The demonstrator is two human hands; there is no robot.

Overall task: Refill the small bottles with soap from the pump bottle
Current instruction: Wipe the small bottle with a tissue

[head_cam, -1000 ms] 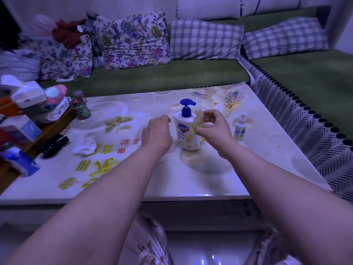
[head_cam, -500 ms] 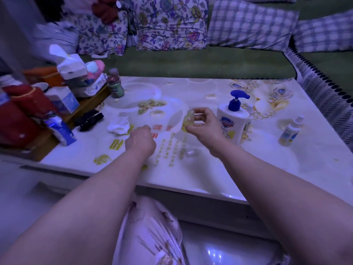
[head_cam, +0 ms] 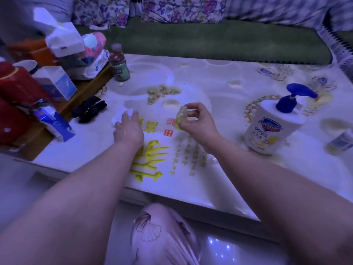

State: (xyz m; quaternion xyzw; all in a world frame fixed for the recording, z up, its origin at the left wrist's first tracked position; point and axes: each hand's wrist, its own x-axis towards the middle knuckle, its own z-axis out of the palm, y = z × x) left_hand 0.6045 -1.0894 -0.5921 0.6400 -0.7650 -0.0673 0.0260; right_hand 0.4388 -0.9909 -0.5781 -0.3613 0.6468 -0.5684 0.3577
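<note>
Right now the right hand pinches the small bottle upright, with the pump bottle off to its right, while the left hand stretches open-fingered toward a tissue

Left hand: palm down, fingers straight, pointing toward 11 o'clock, holding nothing. Right hand: thumb and fingers curled, pinching a small bottle at its 9 o'clock side. Both forearms bare, entering from 7 and 5 o'clock, converging toward centre
</note>
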